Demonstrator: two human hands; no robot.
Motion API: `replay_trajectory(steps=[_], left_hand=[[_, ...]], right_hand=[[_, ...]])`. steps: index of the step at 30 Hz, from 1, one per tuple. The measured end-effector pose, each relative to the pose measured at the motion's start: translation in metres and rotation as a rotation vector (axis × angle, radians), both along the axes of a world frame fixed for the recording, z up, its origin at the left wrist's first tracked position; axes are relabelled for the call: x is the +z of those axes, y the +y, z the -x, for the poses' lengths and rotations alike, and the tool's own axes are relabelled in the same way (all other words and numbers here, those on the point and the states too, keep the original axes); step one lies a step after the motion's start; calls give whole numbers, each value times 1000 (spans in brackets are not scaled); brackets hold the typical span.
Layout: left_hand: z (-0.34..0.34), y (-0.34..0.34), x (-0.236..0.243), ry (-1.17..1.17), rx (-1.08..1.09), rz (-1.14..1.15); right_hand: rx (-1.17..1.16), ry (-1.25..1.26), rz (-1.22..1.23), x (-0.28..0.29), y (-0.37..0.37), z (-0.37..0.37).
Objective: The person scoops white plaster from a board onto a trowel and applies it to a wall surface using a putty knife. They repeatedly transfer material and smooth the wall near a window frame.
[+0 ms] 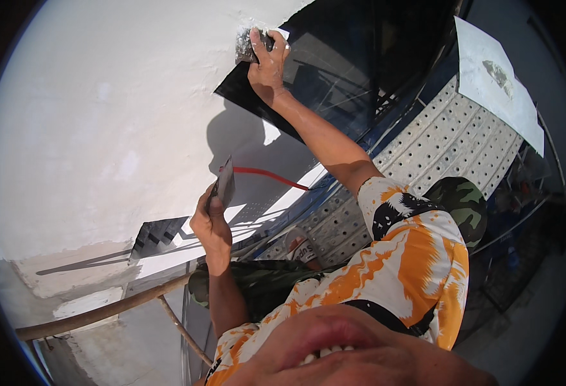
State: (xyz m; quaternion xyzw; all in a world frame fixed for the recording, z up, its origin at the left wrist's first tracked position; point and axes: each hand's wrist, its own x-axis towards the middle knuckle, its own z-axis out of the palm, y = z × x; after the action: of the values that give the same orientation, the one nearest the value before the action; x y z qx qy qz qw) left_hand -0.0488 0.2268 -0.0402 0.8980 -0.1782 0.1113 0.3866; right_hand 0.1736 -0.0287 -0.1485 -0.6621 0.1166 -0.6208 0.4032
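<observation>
While both hands [213,226] [270,69] grip flat blades [227,182] [243,48], a red strip [267,172] juts beside the left one near perforated decking [424,141].

Brightly lit white wall [103,128] (sharp shadows [234,132] on it), perforated metal planking [434,138] nearby

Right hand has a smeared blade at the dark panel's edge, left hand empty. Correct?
Not quite: the head view shows the left hand holding a grey blade. The right hand does have a smeared blade at the edge of the dark panel.
</observation>
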Motion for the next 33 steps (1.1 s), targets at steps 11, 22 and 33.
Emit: replay_trajectory(steps=[11, 22, 33], left_hand=[[5, 22, 4, -31, 63, -6], [8, 13, 6, -33, 90, 17], [-6, 9, -4, -13, 67, 19]], right_hand=[[-230, -192, -158, 7, -85, 3], [-308, 124, -268, -11, -97, 11], [116, -34, -120, 22, 55, 26]])
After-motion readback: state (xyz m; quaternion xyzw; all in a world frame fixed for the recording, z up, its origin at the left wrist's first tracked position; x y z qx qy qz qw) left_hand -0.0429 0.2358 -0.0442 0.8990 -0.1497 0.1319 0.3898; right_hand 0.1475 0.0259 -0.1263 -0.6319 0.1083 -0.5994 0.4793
